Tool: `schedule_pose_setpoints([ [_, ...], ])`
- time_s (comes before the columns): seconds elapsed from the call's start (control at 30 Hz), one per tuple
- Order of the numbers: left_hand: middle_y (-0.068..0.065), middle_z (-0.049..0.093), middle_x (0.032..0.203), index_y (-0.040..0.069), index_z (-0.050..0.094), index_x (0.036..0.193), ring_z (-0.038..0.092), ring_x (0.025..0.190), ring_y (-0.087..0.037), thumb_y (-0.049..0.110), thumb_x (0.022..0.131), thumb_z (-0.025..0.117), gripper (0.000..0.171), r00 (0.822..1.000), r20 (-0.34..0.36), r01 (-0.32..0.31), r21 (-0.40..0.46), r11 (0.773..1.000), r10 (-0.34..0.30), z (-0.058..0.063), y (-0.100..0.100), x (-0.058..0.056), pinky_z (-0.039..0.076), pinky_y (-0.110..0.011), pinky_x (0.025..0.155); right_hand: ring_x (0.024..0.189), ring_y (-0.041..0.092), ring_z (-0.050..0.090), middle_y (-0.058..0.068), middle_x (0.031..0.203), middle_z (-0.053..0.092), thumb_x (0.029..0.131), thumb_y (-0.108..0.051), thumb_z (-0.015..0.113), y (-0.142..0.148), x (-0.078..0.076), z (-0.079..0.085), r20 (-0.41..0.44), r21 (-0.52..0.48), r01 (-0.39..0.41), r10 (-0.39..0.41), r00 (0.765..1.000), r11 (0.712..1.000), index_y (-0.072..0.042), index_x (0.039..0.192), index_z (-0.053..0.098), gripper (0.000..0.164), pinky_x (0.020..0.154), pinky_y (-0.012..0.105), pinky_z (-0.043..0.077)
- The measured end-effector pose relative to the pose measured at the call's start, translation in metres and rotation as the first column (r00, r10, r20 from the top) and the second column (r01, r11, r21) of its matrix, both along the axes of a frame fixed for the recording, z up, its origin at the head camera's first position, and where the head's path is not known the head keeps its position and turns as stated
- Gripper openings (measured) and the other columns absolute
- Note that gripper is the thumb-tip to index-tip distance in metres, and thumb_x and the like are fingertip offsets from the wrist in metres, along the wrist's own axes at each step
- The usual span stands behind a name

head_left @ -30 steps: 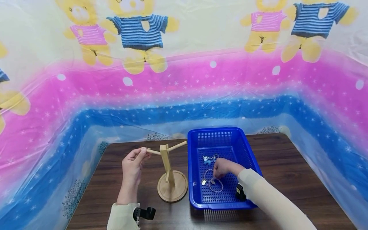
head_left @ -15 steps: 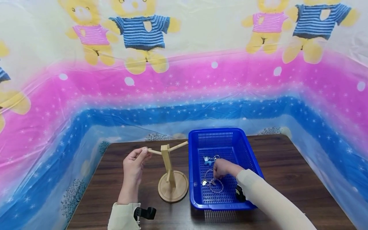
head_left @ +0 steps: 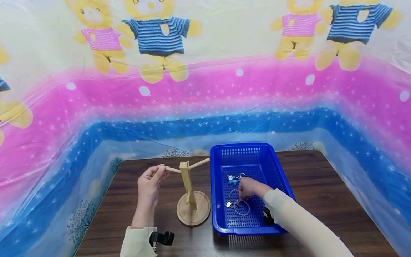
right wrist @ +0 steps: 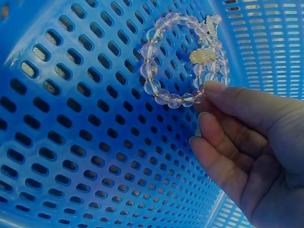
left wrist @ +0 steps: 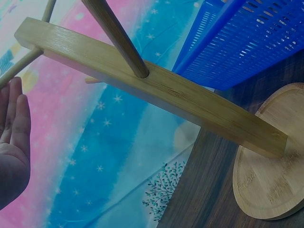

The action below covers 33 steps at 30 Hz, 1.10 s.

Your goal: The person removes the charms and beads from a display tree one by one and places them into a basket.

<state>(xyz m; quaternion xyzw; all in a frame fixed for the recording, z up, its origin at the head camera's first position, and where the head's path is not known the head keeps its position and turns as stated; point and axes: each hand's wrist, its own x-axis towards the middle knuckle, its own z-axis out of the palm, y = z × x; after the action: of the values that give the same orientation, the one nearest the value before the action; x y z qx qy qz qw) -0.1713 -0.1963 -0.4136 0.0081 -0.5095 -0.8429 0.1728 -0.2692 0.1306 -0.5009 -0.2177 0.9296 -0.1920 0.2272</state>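
My left hand [head_left: 149,185] pinches the tip of a peg [head_left: 173,170] on a wooden stand [head_left: 187,184], which has a round base and several pegs. Inside a blue plastic basket [head_left: 216,228], my right hand [head_left: 252,188] reaches down to two bracelets of clear and pinkish beads. The right wrist view has its thumb and forefinger pinching beads at the edge of the nearer bracelet [right wrist: 148,67]; the other bracelet [right wrist: 224,66] lies partly behind it, beside gold-coloured charms. Just beyond the right hand lies a blue-and-white figure keychain [head_left: 232,180].
Stand and basket share a dark wooden table [head_left: 308,178], the basket right of the stand. A printed cloth [head_left: 199,125] with bears and snowflakes hangs around the back and sides. One peg [head_left: 199,163] points toward the basket's left rim.
The head view has shifted very slightly. Both hands stay in place, the left on the peg and the right at the bracelets.
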Motion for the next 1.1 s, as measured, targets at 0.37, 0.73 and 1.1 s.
schedule_pose_setpoints([
  [0.37, 0.006, 0.078, 0.079, 0.017, 0.076, 0.083, 0.075, 0.073, -0.004, -0.008, 0.098, 0.06, 0.032, 1.0, -0.005, 0.028, -0.02, 0.999, -0.028, 0.002, -0.002, -0.002, 0.064, -0.017, 0.074, 0.056, 0.009, 0.06, 0.002, 0.066, 0.072, 0.085, 0.003, 0.074, -0.001, -0.002, 0.0, 0.006, 0.017, 0.019, -0.019, 1.0, 1.0, -0.005, 0.069, 0.076, 0.018, 0.053, 0.02, 0.051],
  [0.73, 0.009, 0.076, 0.078, 0.02, 0.075, 0.081, 0.075, 0.073, -0.003, -0.006, 0.098, 0.06, 0.034, 0.998, 0.053, 0.019, -0.117, 0.993, -0.013, 0.006, -0.005, -0.003, 0.064, -0.018, 0.076, 0.059, 0.008, 0.06, 0.006, 0.072, 0.075, 0.086, 0.002, 0.069, 0.006, -0.007, 0.025, -0.001, -0.042, -0.101, 0.101, 0.995, 0.994, -0.002, 0.077, 0.078, 0.013, 0.054, 0.019, 0.051],
  [1.1, 0.021, 0.074, 0.076, 0.013, 0.075, 0.097, 0.073, 0.078, 0.004, 0.007, 0.098, 0.068, 0.009, 0.988, 0.113, -0.033, -0.498, 0.866, 0.103, 0.013, -0.017, 0.012, 0.062, -0.015, 0.079, 0.067, 0.005, 0.052, 0.005, 0.094, 0.076, 0.1, -0.021, 0.066, 0.03, 0.023, 0.104, -0.101, -0.287, -0.182, 0.16, 0.982, 0.94, -0.008, 0.107, 0.077, 0.019, 0.065, 0.022, 0.045],
])
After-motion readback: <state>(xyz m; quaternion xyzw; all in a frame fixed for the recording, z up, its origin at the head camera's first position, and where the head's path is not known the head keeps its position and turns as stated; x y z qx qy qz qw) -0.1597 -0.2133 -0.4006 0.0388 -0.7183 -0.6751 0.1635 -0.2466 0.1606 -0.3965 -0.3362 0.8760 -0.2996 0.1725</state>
